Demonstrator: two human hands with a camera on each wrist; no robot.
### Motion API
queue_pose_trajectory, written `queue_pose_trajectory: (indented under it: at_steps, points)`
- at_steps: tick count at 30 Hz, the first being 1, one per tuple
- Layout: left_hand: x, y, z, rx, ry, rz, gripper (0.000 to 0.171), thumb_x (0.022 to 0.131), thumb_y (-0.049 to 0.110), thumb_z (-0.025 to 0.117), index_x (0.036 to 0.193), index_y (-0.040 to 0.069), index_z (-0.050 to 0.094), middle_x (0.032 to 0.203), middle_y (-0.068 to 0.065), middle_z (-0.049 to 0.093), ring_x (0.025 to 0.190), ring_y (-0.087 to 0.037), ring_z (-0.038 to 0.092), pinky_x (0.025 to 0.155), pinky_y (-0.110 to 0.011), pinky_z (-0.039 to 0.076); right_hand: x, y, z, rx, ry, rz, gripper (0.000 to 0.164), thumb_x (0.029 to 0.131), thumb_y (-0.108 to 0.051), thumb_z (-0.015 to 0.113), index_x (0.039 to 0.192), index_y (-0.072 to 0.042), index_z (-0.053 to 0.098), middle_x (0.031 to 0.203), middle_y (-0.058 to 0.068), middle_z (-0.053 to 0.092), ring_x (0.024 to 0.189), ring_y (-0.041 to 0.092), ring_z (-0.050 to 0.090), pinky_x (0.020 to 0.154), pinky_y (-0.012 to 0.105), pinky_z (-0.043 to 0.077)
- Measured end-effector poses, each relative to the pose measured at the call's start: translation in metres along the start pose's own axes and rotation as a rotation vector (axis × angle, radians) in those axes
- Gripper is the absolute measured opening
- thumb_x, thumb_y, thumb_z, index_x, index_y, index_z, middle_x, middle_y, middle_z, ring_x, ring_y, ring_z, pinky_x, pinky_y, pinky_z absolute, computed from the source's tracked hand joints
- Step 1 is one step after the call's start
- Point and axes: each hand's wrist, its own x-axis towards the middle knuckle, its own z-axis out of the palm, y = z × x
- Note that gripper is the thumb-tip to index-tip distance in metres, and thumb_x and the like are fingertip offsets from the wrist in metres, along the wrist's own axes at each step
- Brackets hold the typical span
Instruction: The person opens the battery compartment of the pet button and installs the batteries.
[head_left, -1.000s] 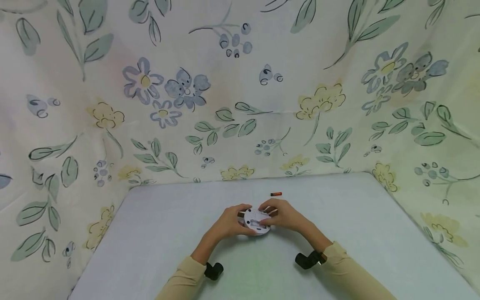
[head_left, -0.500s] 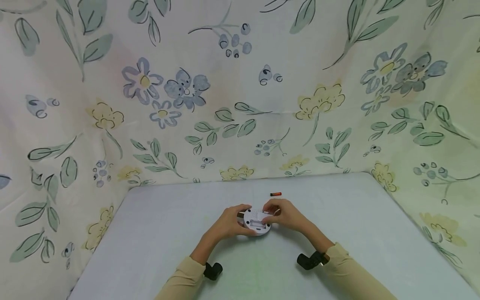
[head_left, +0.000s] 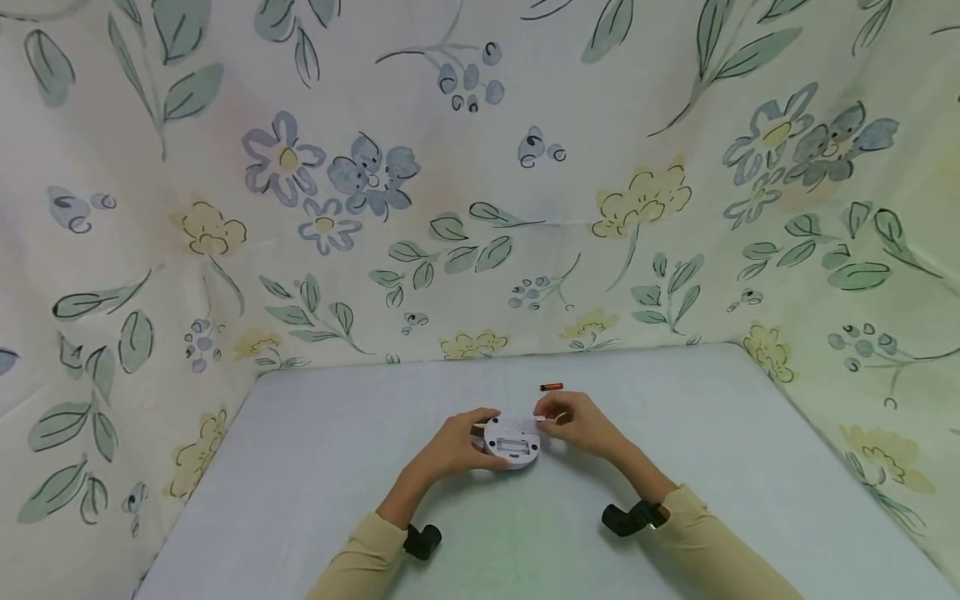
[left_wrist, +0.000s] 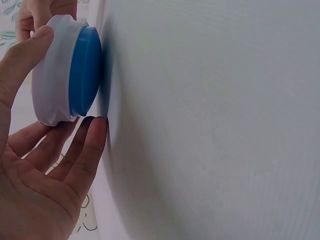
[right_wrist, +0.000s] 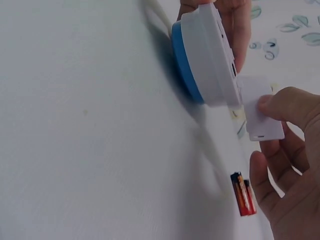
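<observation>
A round white device with a blue underside (left_wrist: 86, 72) is tilted face down just over the table. Its back (head_left: 512, 460) faces up in the head view and shows a rectangular battery compartment (head_left: 513, 446). My left hand (head_left: 450, 447) grips the device by its rim, thumb on the near side and fingers on the far side. Between thumb and fingers, my right hand (head_left: 581, 423) pinches a small white battery cover (right_wrist: 260, 112) at the device's right edge. Behind that hand lie two red-and-black batteries (right_wrist: 243, 195), side by side on the table.
The white-covered table (head_left: 337, 467) extends around both hands. A floral cloth (head_left: 480, 183) hangs behind it and along the sides. Each wrist wears a black camera, one on the left (head_left: 422, 542) and one on the right (head_left: 626, 520).
My right hand has moved right and slightly away from the device with the cover in its fingers, and the battery compartment now shows uncovered. My left hand has kept its grip.
</observation>
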Motion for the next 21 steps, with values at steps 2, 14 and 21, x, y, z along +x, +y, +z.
queue_pose_trajectory:
  at_steps: [2,14,21]
  points:
    - [0.0,-0.001,-0.001,-0.009,-0.006,-0.007,0.08,0.078,0.027,0.092,0.144,0.004,0.055,0.131,-0.011,0.06,0.11,-0.025,0.062,0.082,-0.032,0.053,-0.003,0.001,-0.002,-0.006,0.006,0.009,0.014,0.09,0.003,0.075,0.103,0.001,0.069,0.1,0.009,0.067,0.089,0.021,0.062,0.076,0.034,0.054]
    - [-0.004,-0.005,-0.004,-0.03,-0.014,-0.024,0.081,0.078,0.025,0.091,0.146,0.003,0.052,0.133,-0.014,0.058,0.106,-0.025,0.063,0.082,-0.034,0.054,-0.026,0.02,-0.022,-0.045,0.011,0.046,0.015,0.089,-0.004,0.079,0.1,-0.008,0.07,0.095,-0.001,0.066,0.085,0.018,0.061,0.074,0.029,0.053]
    - [-0.006,-0.004,-0.006,-0.033,-0.014,0.006,0.08,0.079,0.023,0.091,0.145,0.0,0.052,0.132,-0.018,0.059,0.105,-0.028,0.065,0.081,-0.033,0.055,-0.038,0.018,-0.029,-0.117,0.007,0.027,0.015,0.088,-0.002,0.078,0.097,-0.011,0.069,0.09,-0.005,0.063,0.081,0.017,0.059,0.07,0.029,0.053]
